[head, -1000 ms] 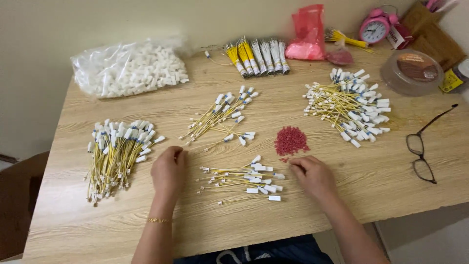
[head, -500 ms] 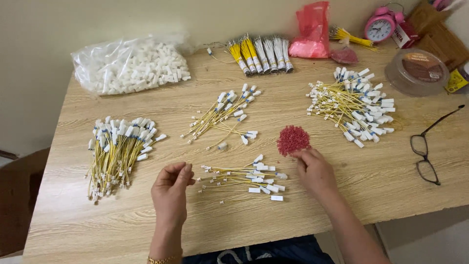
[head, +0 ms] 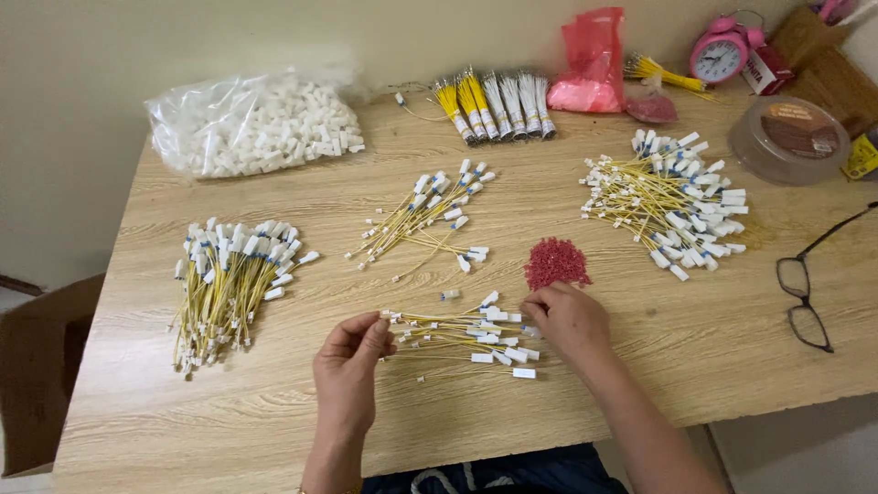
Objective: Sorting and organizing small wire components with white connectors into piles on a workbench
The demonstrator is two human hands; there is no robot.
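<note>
Yellow wire bundle (head: 462,334) between both hands, left hand (head: 347,370) pinching its end, right hand (head: 569,320) curled, fingertips pressed on connectors

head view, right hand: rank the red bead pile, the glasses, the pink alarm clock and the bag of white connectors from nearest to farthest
From the right hand:
1. Red bead pile, just above the fingers.
2. Glasses, off to the right near the table edge.
3. Bag of white connectors, back left, and pink alarm clock, back right: too close to call.

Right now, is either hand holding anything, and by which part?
Left hand pinches the left tips of the yellow wires. Right hand rests on their right end; grip unclear.
</note>
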